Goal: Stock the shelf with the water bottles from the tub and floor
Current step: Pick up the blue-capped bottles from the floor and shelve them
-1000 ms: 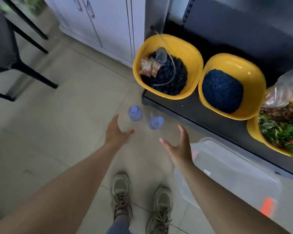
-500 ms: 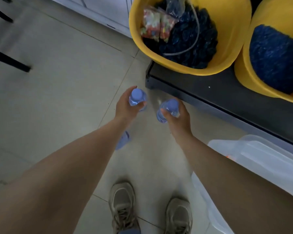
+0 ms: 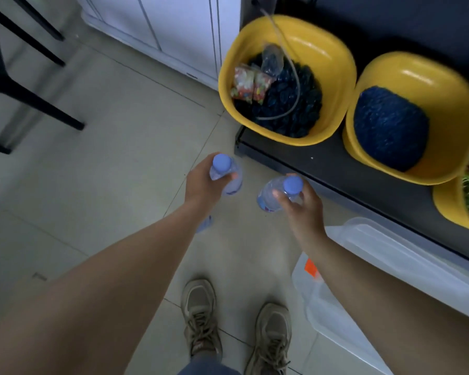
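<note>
Hands each hold one water bottle above the tiled floor (image 3: 98, 169). Left hand (image 3: 202, 182) is wrapped around the upper body of a clear bottle (image 3: 226, 176) with a blue cap, thumb across its front; the bottle stands close to upright. Right hand (image 3: 301, 204) grips a second clear bottle (image 3: 275, 194) near the neck, fingers curled round it, cap tilted toward the shelf and base angled to the left. The two bottles are near each other but apart.

A third bottle (image 3: 205, 224) shows only in part beside and below the left forearm; whether it rests on the floor cannot be told.

Dark low shelf (image 3: 344, 182) runs along the right side, just beyond the right hand. On it sit a yellow basin (image 3: 328, 63) holding dark blue items, small packets and a thin tube, a second yellow basin (image 3: 450, 109) holding a blue mound, and part of a third with greens at the frame edge.

Clear plastic tub (image 3: 385, 255) lies on the floor beside the shelf, under the right forearm; its contents cannot be made out. Two grey shoes (image 3: 201, 318) stand on the tiles at the bottom. White cabinet doors (image 3: 173, 31) are at top centre, black furniture legs (image 3: 35, 101) at top left.
</note>
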`<action>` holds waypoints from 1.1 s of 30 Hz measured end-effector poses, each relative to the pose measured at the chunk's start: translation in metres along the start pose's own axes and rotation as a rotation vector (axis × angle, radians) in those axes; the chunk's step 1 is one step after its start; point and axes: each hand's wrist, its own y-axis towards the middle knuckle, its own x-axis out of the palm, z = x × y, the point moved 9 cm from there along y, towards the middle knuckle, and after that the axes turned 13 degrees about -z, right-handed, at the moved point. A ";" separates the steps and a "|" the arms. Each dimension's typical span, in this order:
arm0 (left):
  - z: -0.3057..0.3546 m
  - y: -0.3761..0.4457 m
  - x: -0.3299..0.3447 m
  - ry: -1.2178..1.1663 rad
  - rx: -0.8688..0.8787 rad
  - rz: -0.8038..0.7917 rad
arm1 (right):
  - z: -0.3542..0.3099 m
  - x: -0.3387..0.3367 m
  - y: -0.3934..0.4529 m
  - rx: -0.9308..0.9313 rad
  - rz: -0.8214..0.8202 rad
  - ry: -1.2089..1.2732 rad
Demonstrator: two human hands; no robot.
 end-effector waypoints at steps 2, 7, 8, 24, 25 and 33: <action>0.027 -0.025 -0.014 0.023 -0.037 -0.005 | -0.036 -0.014 -0.022 -0.046 -0.003 -0.014; 0.106 -0.095 -0.047 0.002 -0.011 -0.048 | -0.131 -0.047 -0.078 -0.097 -0.035 0.032; 0.123 -0.111 -0.054 -0.019 0.003 -0.048 | -0.151 -0.054 -0.090 -0.111 -0.042 0.029; 0.420 -0.312 -0.202 0.128 0.278 -0.009 | -0.489 -0.131 -0.276 -0.445 -0.039 -0.204; 0.437 -0.324 -0.210 0.130 0.298 -0.003 | -0.510 -0.134 -0.288 -0.465 -0.045 -0.208; 0.589 -0.426 -0.283 0.267 0.527 0.084 | -0.686 -0.178 -0.388 -0.614 0.051 -0.254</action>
